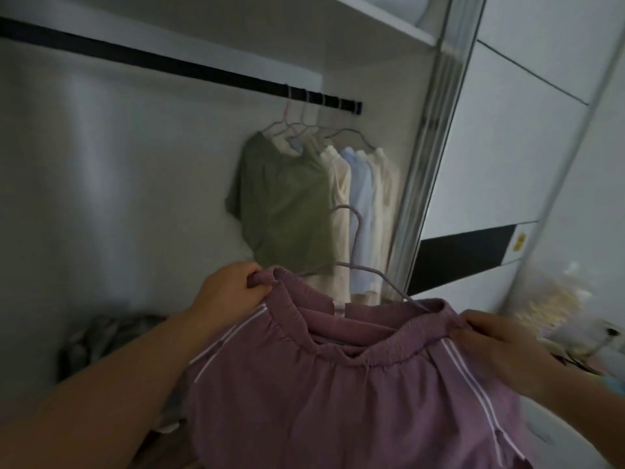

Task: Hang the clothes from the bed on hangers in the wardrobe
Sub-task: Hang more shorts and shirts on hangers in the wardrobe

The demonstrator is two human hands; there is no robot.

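Note:
Purple shorts [338,394] with white side stripes and an elastic waistband hang in front of me on a lilac hanger [355,245], its hook pointing up. My left hand [230,289] grips the left end of the waistband. My right hand [500,346] pinches the right end of the waistband. Ahead stands the open wardrobe with a black rail [169,66] across it. At the rail's right end hang a green top [287,204], cream tops [341,204] and a pale blue top [362,204] on hangers.
A grey crumpled garment [101,336] lies on the wardrobe floor at the lower left. The sliding door frame [429,157] rises right of the hung clothes. A white shelf [389,22] runs above the rail. Cluttered pale objects [575,319] sit at the right edge.

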